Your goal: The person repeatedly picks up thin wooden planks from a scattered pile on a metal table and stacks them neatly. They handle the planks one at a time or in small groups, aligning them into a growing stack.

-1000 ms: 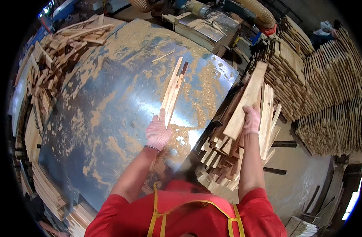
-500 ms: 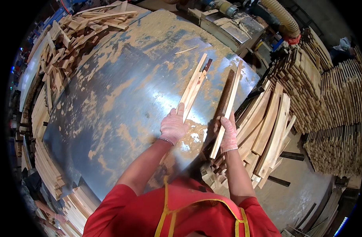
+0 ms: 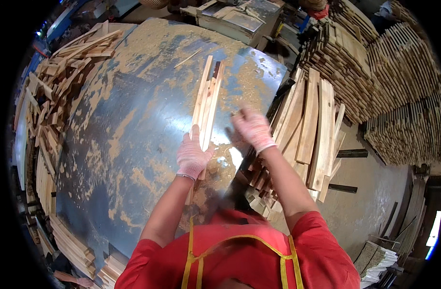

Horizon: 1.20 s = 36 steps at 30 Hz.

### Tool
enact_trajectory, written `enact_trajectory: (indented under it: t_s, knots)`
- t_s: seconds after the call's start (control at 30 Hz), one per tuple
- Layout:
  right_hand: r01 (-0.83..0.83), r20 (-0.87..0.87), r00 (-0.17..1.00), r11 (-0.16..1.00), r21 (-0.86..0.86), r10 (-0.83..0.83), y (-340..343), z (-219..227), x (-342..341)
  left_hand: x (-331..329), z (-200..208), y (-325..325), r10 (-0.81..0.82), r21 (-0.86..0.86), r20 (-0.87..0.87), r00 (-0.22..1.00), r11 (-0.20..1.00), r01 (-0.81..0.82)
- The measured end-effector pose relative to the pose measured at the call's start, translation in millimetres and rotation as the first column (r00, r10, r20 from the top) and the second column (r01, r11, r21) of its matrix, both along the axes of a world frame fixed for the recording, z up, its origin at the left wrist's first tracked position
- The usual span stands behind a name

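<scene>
My left hand (image 3: 194,153), in a pale pinkish work glove, grips the near part of several narrow wooden strips lying side by side. The left strip (image 3: 201,98) reaches farthest from me. A shorter strip with a dark end (image 3: 216,70) lies in the middle, and another pale strip (image 3: 214,108) runs along its right side. All rest on a metal tabletop (image 3: 148,130) dusted with sawdust. My right hand (image 3: 253,129), gloved too, hovers right of the strips without touching them. It looks open and holds nothing I can see; its fingertips are blurred.
Long boards (image 3: 309,118) are heaped at the table's right edge. Tall stacks of timber (image 3: 336,72) stand beyond them. Offcuts (image 3: 52,96) lie piled along the left, a thin sliver (image 3: 187,59) lies on the table, and a machine (image 3: 239,21) stands at the far edge.
The strip my right hand held now lies against the right side of the others. My right hand has let go and moved away from it. The whole view has shifted.
</scene>
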State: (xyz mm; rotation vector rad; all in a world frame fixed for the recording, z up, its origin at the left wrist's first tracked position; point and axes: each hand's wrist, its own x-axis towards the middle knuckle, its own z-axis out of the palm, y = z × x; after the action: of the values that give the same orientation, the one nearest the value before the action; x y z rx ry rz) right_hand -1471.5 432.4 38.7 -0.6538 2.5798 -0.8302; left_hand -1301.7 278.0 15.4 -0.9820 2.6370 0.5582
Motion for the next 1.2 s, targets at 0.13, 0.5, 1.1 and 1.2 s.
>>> enact_trajectory:
  t_s: [0.13,0.5,1.1,1.2]
  knots:
    - [0.451,-0.337,0.868,0.863,0.227,-0.364,89,-9,-69,-3,-2,4,-0.048,-0.020,-0.029,0.998,0.999,0.047]
    - [0.508,-0.032,0.837,0.752,0.420,-0.547,94,-19,-91,-5,-6,3,-0.072,-0.098,0.001,0.997,0.993,0.072]
    - [0.306,0.118,0.944,0.951,0.042,-0.308,-35,-6,22,3,0,-4,-0.047,0.041,-0.067,0.997,0.998,0.050]
    - [0.155,-0.051,0.986,0.986,-0.056,-0.157,-60,-64,37,-5,-17,-13,-0.021,0.124,-0.111,0.994,0.992,0.035]
